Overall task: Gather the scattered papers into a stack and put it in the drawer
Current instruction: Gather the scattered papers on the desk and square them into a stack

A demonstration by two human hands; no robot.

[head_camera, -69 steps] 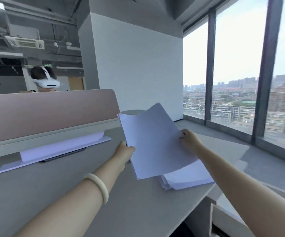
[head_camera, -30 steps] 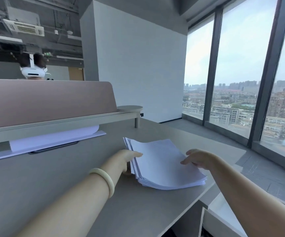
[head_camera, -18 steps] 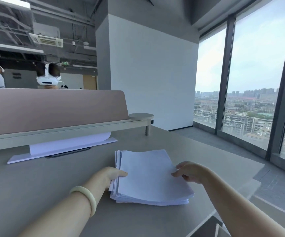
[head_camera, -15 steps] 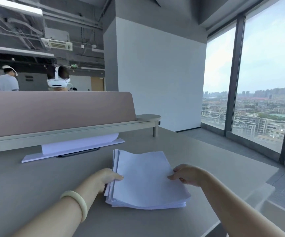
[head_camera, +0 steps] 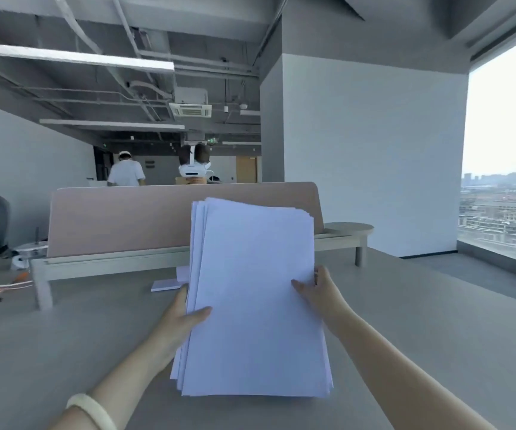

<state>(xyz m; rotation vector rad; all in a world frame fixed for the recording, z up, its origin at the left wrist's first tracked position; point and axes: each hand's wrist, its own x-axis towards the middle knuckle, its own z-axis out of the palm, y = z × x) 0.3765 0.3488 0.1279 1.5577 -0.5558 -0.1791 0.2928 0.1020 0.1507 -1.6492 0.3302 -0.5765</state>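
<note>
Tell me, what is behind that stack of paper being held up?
Behind the stack of paper stands a pink divider, and a white sheet peeks out at the left. The divider's middle and the rest of that sheet are covered.

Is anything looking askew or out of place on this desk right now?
The upright paper stack has sheets fanned unevenly along its left edge. One white sheet lies apart behind it, beneath the shelf.

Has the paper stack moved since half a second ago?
Yes. The paper stack lay flat on the desk; now left hand and right hand hold it upright on its bottom edge, top before the pink divider.
</note>
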